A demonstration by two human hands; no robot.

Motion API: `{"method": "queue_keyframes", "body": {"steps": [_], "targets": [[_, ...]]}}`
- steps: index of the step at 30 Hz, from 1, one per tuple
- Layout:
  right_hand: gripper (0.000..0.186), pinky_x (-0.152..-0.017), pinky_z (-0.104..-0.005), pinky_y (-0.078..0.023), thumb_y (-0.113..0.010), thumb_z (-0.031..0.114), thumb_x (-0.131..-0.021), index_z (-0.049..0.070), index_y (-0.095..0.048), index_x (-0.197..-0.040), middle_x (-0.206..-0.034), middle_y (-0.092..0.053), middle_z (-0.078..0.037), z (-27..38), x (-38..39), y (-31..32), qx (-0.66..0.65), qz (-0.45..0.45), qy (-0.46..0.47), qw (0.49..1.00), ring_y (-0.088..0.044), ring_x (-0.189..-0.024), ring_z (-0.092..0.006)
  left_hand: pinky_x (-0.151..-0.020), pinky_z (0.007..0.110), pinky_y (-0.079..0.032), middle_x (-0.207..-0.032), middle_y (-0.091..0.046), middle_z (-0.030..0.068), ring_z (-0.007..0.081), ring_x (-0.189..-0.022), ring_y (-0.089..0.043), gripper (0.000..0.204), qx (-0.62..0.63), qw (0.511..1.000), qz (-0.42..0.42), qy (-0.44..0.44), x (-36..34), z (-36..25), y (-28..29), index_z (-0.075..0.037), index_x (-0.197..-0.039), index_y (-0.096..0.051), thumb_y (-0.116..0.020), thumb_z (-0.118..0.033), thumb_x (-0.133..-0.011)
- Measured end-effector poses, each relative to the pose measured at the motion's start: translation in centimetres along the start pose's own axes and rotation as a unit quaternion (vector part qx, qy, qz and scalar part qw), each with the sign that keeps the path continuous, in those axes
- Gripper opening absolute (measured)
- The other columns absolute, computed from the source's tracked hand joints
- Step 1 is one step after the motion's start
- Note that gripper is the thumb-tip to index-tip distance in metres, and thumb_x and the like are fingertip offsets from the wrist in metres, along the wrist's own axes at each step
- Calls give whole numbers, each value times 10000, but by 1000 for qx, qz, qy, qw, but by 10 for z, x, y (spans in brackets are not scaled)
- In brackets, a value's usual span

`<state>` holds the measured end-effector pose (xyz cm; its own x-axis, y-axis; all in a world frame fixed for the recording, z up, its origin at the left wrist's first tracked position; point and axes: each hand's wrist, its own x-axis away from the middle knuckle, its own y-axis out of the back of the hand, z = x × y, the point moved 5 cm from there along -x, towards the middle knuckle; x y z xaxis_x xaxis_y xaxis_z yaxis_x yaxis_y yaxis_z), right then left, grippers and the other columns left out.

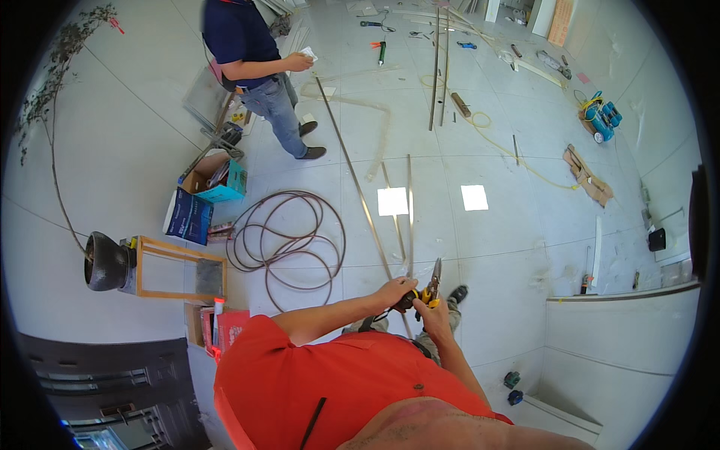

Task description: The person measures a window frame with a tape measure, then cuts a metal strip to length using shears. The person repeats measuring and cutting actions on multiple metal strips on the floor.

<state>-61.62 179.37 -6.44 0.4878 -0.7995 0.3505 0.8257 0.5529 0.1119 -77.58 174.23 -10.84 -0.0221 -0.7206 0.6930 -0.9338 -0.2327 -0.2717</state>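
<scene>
In front of my body my left hand (pixel 396 289) is closed round a black and yellow tape measure (pixel 407 301), with a dark strap hanging below it. Right beside it, my right hand (pixel 433 315) grips a pair of tin snips (pixel 433 285) by the yellow handles. The snips' metal blades point up and away from me. Both hands are close together, and the fingers partly hide the two tools. Beneath them on the floor lie a long thin metal strip (pixel 352 176) and a shorter strip (pixel 410 210).
Left of me lie a coiled hose (pixel 341 232), an open blue box (pixel 234 182) and a wooden frame (pixel 180 250) beside a dark pot (pixel 107 261). A co-worker (pixel 274 97) stands far left, holding something white. A blue compressor (pixel 598 118) and torn cardboard (pixel 589 178) are at right.
</scene>
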Motion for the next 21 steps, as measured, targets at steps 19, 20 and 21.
{"method": "queue_keyframes", "body": {"steps": [19,20,21], "targets": [[338,-527,-308,-569,-663,325,-1070,-12,-671,-1045,-829,-676,-91,82,-352,347,-163,163,-190,954,-665,-602,-155,-853,261,-504,-1030,-695,29,109,-947,-632,274,27,992,-55,-109,-250,-248,-172,-17,-1114,-715,-664,-245,-971],[323,-580,-300,-596,-665,286,-1067,-26,-679,-1150,-849,-679,-80,101,-364,345,-125,183,-159,962,-689,-667,-156,-866,260,-507,-1060,-701,34,110,-962,-637,288,29,988,-66,-133,-261,-260,-171,-13,-1147,-715,-656,-235,-974],[313,-612,-307,-614,-645,261,-1075,-25,-670,-1198,-863,-674,-76,114,-378,342,-131,199,-143,961,-689,-700,-152,-892,263,-513,-1129,-704,46,119,-989,-646,335,18,992,-60,-109,-271,-272,-170,-4,-1225,-700,-641,-247,-1002]]}}
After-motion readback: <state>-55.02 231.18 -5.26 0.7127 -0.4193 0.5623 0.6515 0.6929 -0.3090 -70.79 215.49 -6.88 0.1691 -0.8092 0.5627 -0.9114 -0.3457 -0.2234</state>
